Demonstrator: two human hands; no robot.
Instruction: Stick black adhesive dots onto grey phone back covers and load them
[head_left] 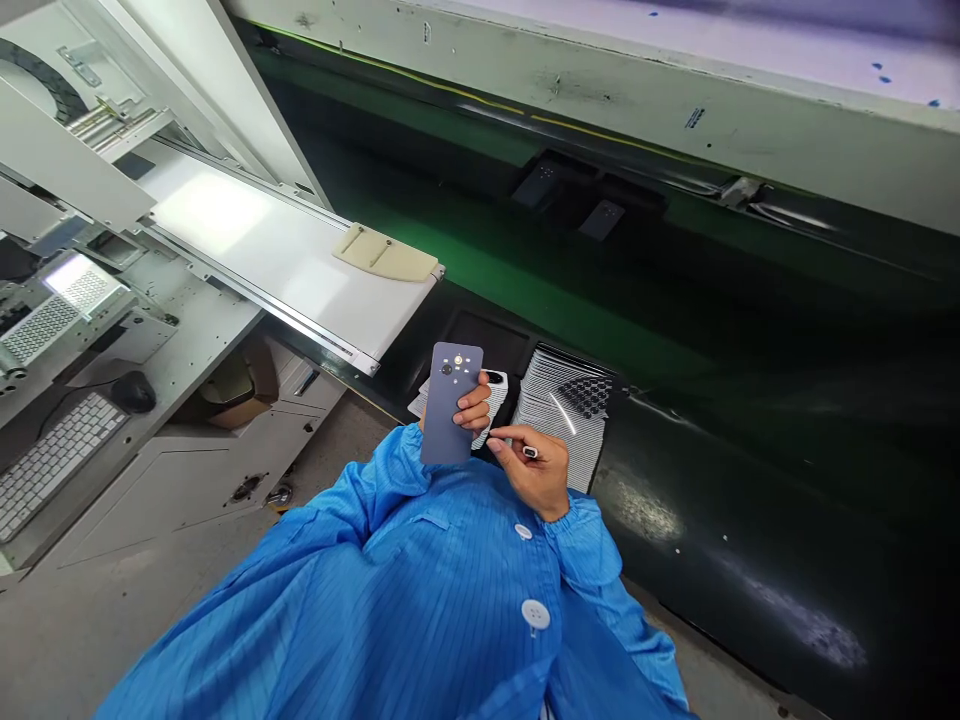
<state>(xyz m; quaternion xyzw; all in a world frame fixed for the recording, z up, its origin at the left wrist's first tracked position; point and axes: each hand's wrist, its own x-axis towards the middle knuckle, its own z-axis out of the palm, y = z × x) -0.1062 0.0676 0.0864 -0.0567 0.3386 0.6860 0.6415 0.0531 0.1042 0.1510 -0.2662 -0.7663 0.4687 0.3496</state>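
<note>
A big dark desk (712, 520) runs along the right. A long white belt (300, 260) ends at its left, with a tan piece (386, 253) lying on it. A pile of white sheets (562, 400) sits on the desk.

Just left of the pile, the left hand (474, 410) holds up a grey-blue phone back (450, 400), fingers wrapped round its edge. It is flat, with round corners and little holes near the top. The right hand (536, 475) pinches a tiny white bit (529, 452) in its fingers, just beside the phone back.
</note>
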